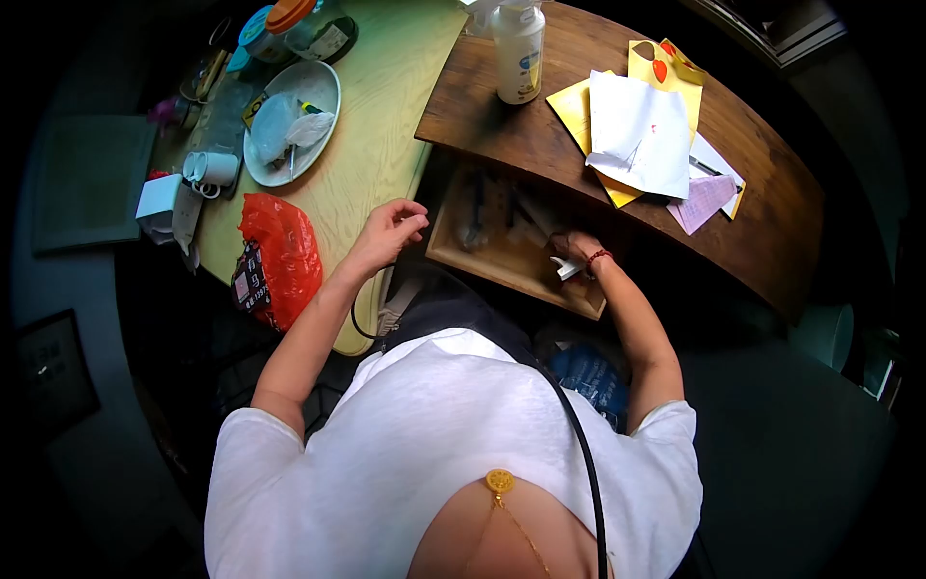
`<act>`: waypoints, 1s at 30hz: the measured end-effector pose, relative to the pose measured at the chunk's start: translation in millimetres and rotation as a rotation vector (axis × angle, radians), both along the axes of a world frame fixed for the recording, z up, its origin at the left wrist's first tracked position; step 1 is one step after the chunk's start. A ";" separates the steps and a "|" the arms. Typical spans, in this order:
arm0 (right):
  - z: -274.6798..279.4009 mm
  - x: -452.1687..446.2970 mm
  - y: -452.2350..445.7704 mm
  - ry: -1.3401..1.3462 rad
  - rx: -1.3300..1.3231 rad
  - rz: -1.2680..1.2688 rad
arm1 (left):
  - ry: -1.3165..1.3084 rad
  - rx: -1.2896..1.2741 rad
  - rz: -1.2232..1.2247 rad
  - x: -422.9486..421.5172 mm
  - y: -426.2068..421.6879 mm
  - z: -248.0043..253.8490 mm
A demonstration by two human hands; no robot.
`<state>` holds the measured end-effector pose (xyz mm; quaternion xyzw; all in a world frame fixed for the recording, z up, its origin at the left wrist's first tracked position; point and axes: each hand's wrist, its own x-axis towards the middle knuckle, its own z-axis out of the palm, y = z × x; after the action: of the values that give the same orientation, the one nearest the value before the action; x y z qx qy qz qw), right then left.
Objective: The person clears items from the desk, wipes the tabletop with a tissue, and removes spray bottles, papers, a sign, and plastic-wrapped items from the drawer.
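My right hand (pixel 581 249), with a dark red bead bracelet at the wrist, reaches into a pulled-out wooden drawer (pixel 521 275). Its fingers are bent around a small white object (pixel 567 268) whose kind I cannot make out, and they are partly in shadow. Several dim items lie deeper in the drawer, among them a long pale strip (pixel 531 214). My left hand (pixel 391 234) hovers by the edge of the light wood table, left of the drawer, fingers loosely curled and holding nothing.
The light table (pixel 386 106) bears a red plastic bag (pixel 289 256), a plate (pixel 326 96) of small items, a white mug (pixel 214 169) and jars. On the dark wooden desk (pixel 579 48) stand a white bottle (pixel 521 58) and papers (pixel 637 135). A black cable (pixel 569 415) crosses my shirt.
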<state>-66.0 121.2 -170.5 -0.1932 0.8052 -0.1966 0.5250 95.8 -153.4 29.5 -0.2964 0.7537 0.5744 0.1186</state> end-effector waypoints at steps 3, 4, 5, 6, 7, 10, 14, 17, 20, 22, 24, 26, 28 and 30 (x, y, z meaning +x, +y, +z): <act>24.0 -7.2 12.1 0.115 -0.032 0.032 | 0.067 -0.139 -0.297 -13.4 29.9 -25.1; 41.6 -4.6 16.9 0.183 -0.064 -0.006 | 0.100 -0.234 -0.419 -19.6 42.8 -24.8; 58.8 -3.8 20.8 0.190 -0.059 -0.009 | 0.135 -0.330 -0.538 -26.8 56.4 -25.0; 76.7 -3.8 23.7 0.180 -0.053 0.036 | 0.281 -0.437 -0.672 -29.6 66.3 -38.8; 95.9 -4.1 25.6 0.174 -0.049 0.083 | 0.431 -0.550 -0.799 -32.8 76.1 -52.2; 156.8 1.3 28.2 0.136 -0.108 0.152 | 0.640 -0.703 -0.948 -46.2 118.3 -43.3; 227.7 -1.3 19.9 0.192 -0.231 0.291 | 0.732 -0.547 -0.831 -50.1 134.5 -34.4; 244.2 -36.0 15.8 -0.083 -0.588 -0.163 | 0.865 -0.522 -0.589 -53.2 110.1 -23.6; 241.8 -68.0 1.4 0.073 -0.928 -0.487 | 0.714 -0.237 -0.099 -49.7 83.2 15.0; 220.1 -72.6 -23.8 0.247 -0.958 -0.502 | 0.661 0.000 0.070 -58.8 52.3 25.2; 195.4 -74.4 -57.1 0.443 -0.970 -0.498 | 0.668 0.019 0.117 -78.4 25.1 40.2; 171.9 -81.3 -91.6 0.658 -0.947 -0.502 | 0.744 0.024 0.190 -104.6 6.9 37.2; 172.2 -82.5 -120.4 0.759 -0.964 -0.514 | 0.736 0.009 0.217 -132.5 -9.8 25.5; 177.1 -84.3 -138.2 0.757 -0.959 -0.535 | 0.797 -0.043 0.235 -162.4 -20.9 7.5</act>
<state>-150.4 -17.0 6.7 -0.2545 0.7776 -0.5749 -0.0049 -66.5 -174.3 36.9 -0.1374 0.7135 0.6379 -0.2551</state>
